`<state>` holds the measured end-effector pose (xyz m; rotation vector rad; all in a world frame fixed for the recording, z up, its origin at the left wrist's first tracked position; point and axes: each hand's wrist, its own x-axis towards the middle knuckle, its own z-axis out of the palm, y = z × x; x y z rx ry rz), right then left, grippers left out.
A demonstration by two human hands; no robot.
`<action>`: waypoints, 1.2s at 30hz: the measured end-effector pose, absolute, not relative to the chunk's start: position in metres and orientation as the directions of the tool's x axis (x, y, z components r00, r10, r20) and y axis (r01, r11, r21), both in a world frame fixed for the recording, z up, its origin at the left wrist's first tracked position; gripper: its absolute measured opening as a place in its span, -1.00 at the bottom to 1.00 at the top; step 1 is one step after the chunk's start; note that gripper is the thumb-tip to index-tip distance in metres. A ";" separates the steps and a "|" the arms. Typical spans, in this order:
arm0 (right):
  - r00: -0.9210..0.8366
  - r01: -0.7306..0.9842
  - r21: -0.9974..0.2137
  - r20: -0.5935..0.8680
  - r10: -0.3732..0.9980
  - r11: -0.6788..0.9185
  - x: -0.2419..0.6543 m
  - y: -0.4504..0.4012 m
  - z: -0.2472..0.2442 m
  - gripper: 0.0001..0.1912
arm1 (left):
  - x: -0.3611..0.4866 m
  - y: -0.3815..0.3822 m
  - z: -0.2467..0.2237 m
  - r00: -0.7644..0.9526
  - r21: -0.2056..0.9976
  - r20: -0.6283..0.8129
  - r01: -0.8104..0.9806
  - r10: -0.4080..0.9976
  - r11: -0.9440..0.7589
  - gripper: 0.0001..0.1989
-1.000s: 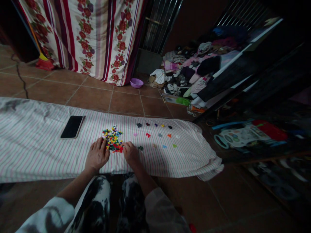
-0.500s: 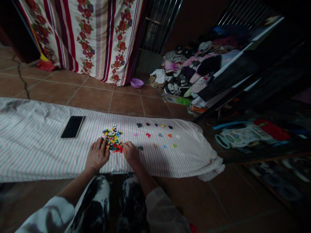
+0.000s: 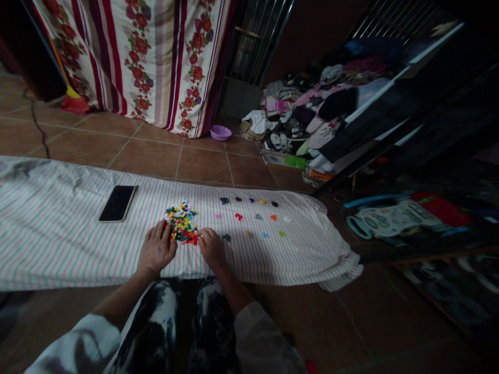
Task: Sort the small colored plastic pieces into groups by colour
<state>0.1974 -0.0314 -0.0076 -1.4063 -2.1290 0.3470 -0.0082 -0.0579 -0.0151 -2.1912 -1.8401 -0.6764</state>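
A heap of small mixed-colour pieces (image 3: 182, 221) lies on a striped cloth (image 3: 93, 249). My left hand (image 3: 157, 248) rests flat at the heap's left edge, fingers stretched out. At the lower right edge of the heap is my right hand (image 3: 211, 246), its fingers pressed together; whatever they hold is too small to name. To the right, little single-colour groups sit in three rows, among them a red group (image 3: 238, 216), a yellow one (image 3: 263, 201), an orange one (image 3: 273, 217) and a dark green one (image 3: 226, 237) near my right hand.
A phone (image 3: 117, 203) lies on the cloth at the left. Beyond the cloth, a purple basin (image 3: 220, 133) stands on the tiled floor by a flowered curtain (image 3: 163, 62). Piled clothes (image 3: 300, 114) and a dark shelf edge are at the right.
My right hand has shifted very slightly right and down at the heap's edge. My left hand stays in place. The whole view has moved slightly.
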 end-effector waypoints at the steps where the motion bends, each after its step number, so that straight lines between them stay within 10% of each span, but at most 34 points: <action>1: -0.281 0.766 -0.496 0.315 0.907 0.410 0.197 -0.032 -0.009 -0.78 | -0.008 -0.058 -0.015 0.121 0.137 0.467 0.969 0.876 -0.207 -0.50; 23: 0.007 0.758 -0.513 0.625 0.781 0.403 0.241 -0.030 -0.002 -0.72 | -0.009 -0.058 -0.015 0.125 0.130 0.468 0.969 0.875 -0.208 -0.49; 36: 0.136 0.763 -0.615 0.455 0.880 0.200 0.282 -0.034 -0.022 -0.67 | -0.009 -0.059 -0.013 0.120 0.151 0.446 0.967 0.887 -0.206 -0.49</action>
